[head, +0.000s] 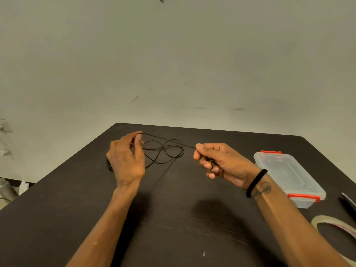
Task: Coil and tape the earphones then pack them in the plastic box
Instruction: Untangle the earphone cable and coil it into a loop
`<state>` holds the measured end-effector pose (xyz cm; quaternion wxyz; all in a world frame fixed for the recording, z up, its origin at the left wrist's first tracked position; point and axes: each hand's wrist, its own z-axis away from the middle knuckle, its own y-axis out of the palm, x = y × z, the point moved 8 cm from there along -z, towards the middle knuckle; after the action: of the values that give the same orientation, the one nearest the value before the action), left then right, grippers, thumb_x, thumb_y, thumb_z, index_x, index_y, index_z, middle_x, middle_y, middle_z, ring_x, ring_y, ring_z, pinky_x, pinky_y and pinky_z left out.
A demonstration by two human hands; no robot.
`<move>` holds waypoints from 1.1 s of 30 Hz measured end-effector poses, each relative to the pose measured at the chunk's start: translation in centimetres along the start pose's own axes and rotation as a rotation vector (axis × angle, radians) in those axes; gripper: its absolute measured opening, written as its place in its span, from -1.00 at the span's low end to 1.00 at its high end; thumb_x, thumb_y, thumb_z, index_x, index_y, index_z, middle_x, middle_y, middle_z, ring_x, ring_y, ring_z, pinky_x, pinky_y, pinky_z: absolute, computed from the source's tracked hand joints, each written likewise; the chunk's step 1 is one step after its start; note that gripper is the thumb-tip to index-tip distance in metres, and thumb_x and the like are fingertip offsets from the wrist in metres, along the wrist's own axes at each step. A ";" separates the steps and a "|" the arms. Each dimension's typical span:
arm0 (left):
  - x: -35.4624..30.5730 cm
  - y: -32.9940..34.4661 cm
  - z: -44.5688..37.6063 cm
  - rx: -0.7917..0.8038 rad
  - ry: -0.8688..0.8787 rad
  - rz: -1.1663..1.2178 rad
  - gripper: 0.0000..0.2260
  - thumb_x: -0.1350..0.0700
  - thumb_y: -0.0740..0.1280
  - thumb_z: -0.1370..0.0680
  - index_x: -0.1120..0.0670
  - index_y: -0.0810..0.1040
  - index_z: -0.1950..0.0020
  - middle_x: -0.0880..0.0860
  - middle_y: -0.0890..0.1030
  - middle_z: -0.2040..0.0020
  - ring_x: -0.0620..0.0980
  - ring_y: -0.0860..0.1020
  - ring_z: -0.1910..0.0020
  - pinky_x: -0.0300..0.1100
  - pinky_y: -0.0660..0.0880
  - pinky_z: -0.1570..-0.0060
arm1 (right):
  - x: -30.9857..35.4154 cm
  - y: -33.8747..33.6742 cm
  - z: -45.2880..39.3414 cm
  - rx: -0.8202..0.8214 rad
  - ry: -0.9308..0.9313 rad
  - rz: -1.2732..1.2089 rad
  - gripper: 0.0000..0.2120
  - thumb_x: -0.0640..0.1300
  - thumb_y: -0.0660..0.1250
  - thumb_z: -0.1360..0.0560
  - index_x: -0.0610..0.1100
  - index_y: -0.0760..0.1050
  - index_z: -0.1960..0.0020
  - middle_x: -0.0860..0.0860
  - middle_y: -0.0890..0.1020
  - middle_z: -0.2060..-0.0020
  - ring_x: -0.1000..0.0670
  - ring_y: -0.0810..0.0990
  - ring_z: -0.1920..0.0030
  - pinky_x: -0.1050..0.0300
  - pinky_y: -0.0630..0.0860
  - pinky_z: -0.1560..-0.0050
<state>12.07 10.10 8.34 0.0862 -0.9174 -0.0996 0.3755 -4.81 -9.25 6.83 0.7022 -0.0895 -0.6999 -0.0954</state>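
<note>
Left hand: your left hand (127, 158) is raised over the far left part of the table (173, 218), thumb and fingertips pinched on the earphones (165, 151) cord, the other fingers loosely curled.
Right hand: your right hand (217, 160) is closed around the other end of the cord, thumb pressed on top; a black band (256, 183) sits on that wrist.
Earphones: the black cord runs taut between your two hands, with loose loops hanging below it and lying on the table between them.
Plastic box: the clear plastic box (289, 176) with red clips sits to the right, just beyond your right wrist, lid on.
Tape: the tape roll (335, 226) lies flat at the near right edge, partly cut off.
Dark object: right of the box, too cropped to identify.
</note>
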 end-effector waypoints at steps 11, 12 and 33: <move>-7.0 4.0 4.6 0.312 0.508 0.024 -0.64 0.16 0.31 -0.64 0.11 0.54 -0.45 0.02 0.64 -0.22 0.04 0.57 -0.27 0.17 0.35 -0.45 | -0.9 1.3 -0.8 0.053 0.000 -0.153 -0.72 0.02 0.28 -0.69 -0.15 0.60 0.06 -0.06 0.53 0.34 0.08 0.43 0.48 0.12 0.61 0.32; -7.5 4.7 5.4 0.359 0.554 0.013 -0.67 0.16 0.33 -0.65 0.11 0.57 -0.42 0.00 0.66 -0.17 0.03 0.61 -0.19 0.18 0.37 -0.42 | -0.9 1.5 -0.8 0.067 -0.004 -0.185 -0.71 0.01 0.28 -0.69 -0.15 0.61 0.05 -0.08 0.55 0.32 0.07 0.47 0.46 0.10 0.64 0.28; -6.8 5.7 5.9 0.510 0.527 0.101 -0.62 0.20 0.33 -0.66 0.07 0.53 -0.49 -0.01 0.60 -0.08 -0.01 0.61 -0.01 0.00 0.60 0.01 | -1.8 4.1 0.4 0.460 0.106 -0.455 -0.64 -0.08 0.18 -0.71 -0.34 0.61 -0.21 -0.26 0.72 -0.06 -0.14 0.77 -0.02 0.00 0.70 -0.07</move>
<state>3.89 3.42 7.44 0.3163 -0.9353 0.0682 0.1429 -4.18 -5.17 5.10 0.7001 0.2351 -0.6676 -0.0939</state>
